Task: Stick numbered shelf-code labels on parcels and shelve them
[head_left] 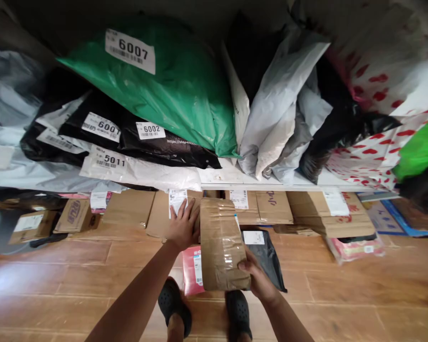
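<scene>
A brown cardboard box (221, 247) wrapped in clear tape is held tilted in front of me. My right hand (256, 273) grips its lower right edge, thumb on top and fingers underneath, out of sight. My left hand (181, 225) lies with fingers spread on another cardboard box (158, 216) under the shelf, partly over its white label (178, 197). The left thumb is close to the held box; whether they touch I cannot tell. Below lie a pink parcel (191, 275) and a black plastic mailer (266, 259), both partly covered by the held box.
Above my hands, a white shelf (217, 178) bears a green bag (164, 90) labelled 6007, black mailers (142, 142), grey bags (281, 95) and a heart-patterned bag (374, 152). Several cardboard boxes (328, 213) line the wooden floor (67, 285). My black clogs (174, 304) stand below.
</scene>
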{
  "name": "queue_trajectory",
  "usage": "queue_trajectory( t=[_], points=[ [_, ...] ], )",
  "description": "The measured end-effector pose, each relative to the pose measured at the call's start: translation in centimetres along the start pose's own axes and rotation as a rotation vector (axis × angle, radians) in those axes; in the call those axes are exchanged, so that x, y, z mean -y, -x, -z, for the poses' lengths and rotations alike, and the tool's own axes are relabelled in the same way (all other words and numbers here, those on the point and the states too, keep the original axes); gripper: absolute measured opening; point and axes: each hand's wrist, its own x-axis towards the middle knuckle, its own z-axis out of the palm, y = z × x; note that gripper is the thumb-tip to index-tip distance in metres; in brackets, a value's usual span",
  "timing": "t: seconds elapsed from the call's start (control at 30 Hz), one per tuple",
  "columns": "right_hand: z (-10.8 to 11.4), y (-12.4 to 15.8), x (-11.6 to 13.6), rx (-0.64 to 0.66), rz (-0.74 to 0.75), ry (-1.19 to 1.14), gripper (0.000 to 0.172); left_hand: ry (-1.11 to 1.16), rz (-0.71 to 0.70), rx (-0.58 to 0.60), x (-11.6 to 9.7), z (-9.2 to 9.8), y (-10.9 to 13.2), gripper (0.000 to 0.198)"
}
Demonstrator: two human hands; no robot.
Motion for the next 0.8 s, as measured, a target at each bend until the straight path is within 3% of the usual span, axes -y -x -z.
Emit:
queue_trajectory(
  t=[0.1, 0.17, 0.27, 0.33, 0.47, 0.63, 0.8],
  points=[
    [-1.2, -2.5, -0.8, -0.033, 0.045, -0.069, 0.05, 0.063, -0.049, 0.034, 0.8, 0.5, 0.2, 0.059],
    [-1.8, -3.8, -2.0, -0.139, 0.074, -0.115, 0.049, 0.161, -0.079, 0.078, 1.0, 1.1, 0.6, 0.059],
    [-2.6, -4.3, -4.2, -0.397, 0.152, -0.146, 0.047, 0.289, -0.15, 0.141, 1.0, 2.0, 2.0, 0.078],
    [-3.1, -4.1, -5.4, -0.49, 0.211, -0.191, 0.041, 0.298, -0.222, 0.156, 0.7, 2.1, 3.2, 0.098],
    [-3.4, -4.2, -6.3, -0.415, 0.267, -0.261, 0.041, 0.213, -0.269, 0.118, -0.1, 1.0, 4.5, 0.122],
    [-2.1, -6.8, -5.7, -0.405, 0.351, -0.132, 0.04, 0.1, -0.212, 0.06, -1.2, -0.1, 3.7, 0.095],
    [-1.2, -8.7, -6.0, -0.696, 0.348, -0.207, 0.037, 0.06, -0.111, 0.024, -3.5, -0.5, 3.6, 0.084]
  ],
)
